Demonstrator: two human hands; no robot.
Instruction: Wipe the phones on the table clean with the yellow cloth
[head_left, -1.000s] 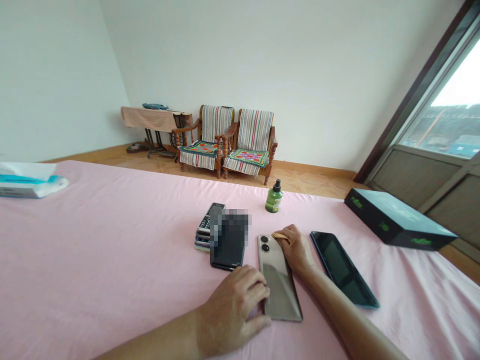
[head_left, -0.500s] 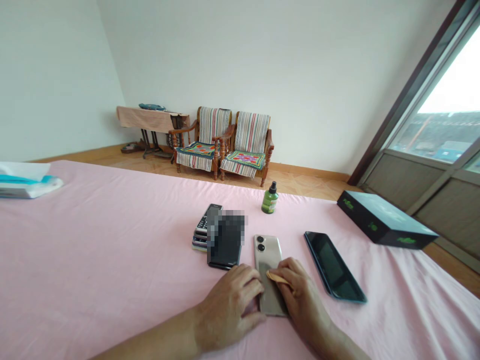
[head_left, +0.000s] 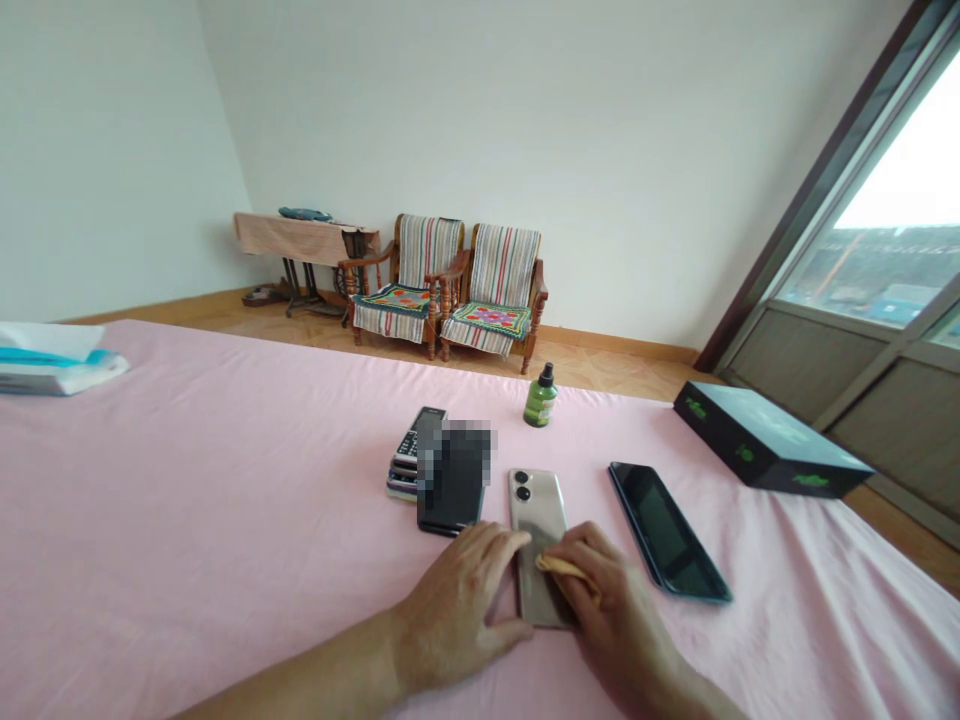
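A champagne-coloured smartphone (head_left: pixel 537 540) lies back-up on the pink sheet, its twin cameras pointing away from me. My left hand (head_left: pixel 454 610) rests against its left edge, fingertips on the casing. My right hand (head_left: pixel 611 610) pinches a small tan cloth (head_left: pixel 566 572) and presses it on the phone's lower right side, hiding that corner. To the left, a black smartphone (head_left: pixel 454 480), partly pixelated, leans on a stack of older keypad phones (head_left: pixel 405 470). A dark-screened phone (head_left: pixel 664 535) lies to the right of my right hand, apart from it.
A green pump bottle (head_left: pixel 540 396) stands beyond the phones, and a black box with green lettering (head_left: pixel 765 440) sits near the bed's right edge. A tissue pack (head_left: pixel 52 360) lies far left on the pink sheet (head_left: pixel 225 500). Two wooden armchairs (head_left: pixel 442 285) stand across the floor.
My right hand and the cloth have slid down the phone from near its cameras towards its lower end. The left hand stays at the phone's left edge. The view has shifted slightly.
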